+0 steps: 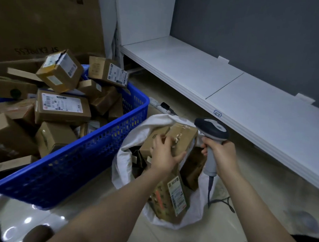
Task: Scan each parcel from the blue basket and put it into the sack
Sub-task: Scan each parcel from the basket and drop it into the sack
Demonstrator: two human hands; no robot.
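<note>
We log the left hand (164, 153) over the open mouth of the white sack (123, 161), fingers and thumb curled over the top of a brown parcel (185, 136) and gripping it. The parcel sits tilted, at the sack's rim level, above other boxes already inside; one of these, a labelled box (170, 199), leans against the near wall of the sack. The right hand (222, 155) is wrapped round the handle of the scanner (212, 130), whose head points toward the parcel, just beside it. The blue basket (92, 154) stands on the floor to the left, touching the sack, heaped with cardboard parcels. A white shelf (228, 98) runs along the right.
</note>
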